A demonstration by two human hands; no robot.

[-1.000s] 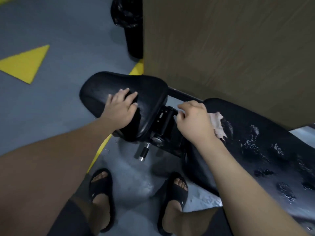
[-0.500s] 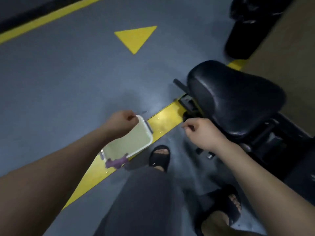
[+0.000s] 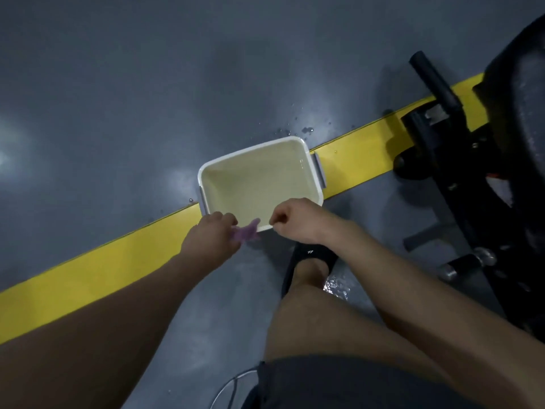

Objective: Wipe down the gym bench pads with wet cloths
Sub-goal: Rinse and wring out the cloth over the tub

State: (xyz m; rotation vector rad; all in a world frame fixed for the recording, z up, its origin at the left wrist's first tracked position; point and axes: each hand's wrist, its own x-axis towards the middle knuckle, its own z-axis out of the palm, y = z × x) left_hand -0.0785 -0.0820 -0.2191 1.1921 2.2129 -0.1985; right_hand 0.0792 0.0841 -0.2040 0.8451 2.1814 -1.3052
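Note:
A white basin (image 3: 317,184) holding water sits on the grey floor across a yellow stripe. A purple cloth (image 3: 247,233) hangs over the basin's near rim. My left hand (image 3: 211,242) grips that cloth at its left end. Just to the right, my right hand (image 3: 298,221) hovers over the near rim with its fingers curled, and nothing shows in it. The gym bench stands at the right edge: its black pad (image 3: 525,84) is speckled with water, and its black frame (image 3: 442,149) stands below it.
A yellow floor stripe (image 3: 103,270) runs diagonally under the basin. Water drops lie on the floor (image 3: 295,129) behind the basin, and a puddle (image 3: 336,286) lies by my sandalled foot (image 3: 309,255). A thin cable (image 3: 230,388) loops at the bottom.
I have turned from the bench pads down to the basin. My left hand left the seat pad and took the purple cloth. My right hand left the pink cloth behind and came to the basin rim.

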